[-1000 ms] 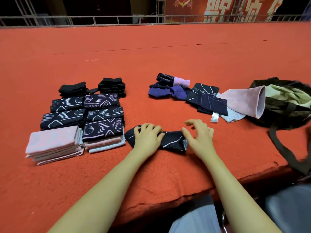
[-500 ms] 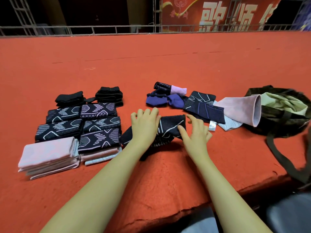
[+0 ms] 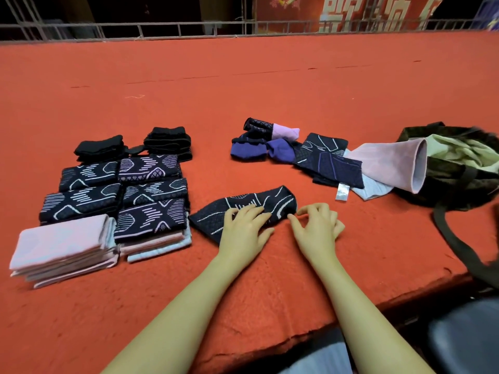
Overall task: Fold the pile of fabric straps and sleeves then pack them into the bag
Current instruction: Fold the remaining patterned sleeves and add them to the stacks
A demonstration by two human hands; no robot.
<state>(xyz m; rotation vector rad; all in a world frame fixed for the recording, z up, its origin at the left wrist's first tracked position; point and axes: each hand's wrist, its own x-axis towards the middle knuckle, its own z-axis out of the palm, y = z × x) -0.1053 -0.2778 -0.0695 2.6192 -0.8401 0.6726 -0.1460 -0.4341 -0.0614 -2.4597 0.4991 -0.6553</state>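
A dark sleeve with white line pattern (image 3: pixel 251 205) lies flat on the red carpet in front of me. My left hand (image 3: pixel 244 228) presses on its middle with spread fingers. My right hand (image 3: pixel 317 228) rests on the carpet at the sleeve's right end, fingers loosely bent, holding nothing. Folded stacks sit at the left: pink ones (image 3: pixel 62 247), patterned dark ones (image 3: pixel 151 220) and black ones (image 3: pixel 167 139). An unfolded pile (image 3: pixel 324 160) with a pink sleeve (image 3: pixel 388 166) lies at the right, beside the open dark bag (image 3: pixel 459 168).
The bag's long strap (image 3: pixel 459 247) trails over the carpet's near edge (image 3: pixel 297 338) at the right. A metal railing (image 3: pixel 189 28) runs along the far side. Purple pieces (image 3: pixel 251 151) lie at the left end of the unfolded pile.
The patterned sleeve, bunched under both hands a second ago and then lifted, now lies spread out flat. My right hand has come off it to its right end.
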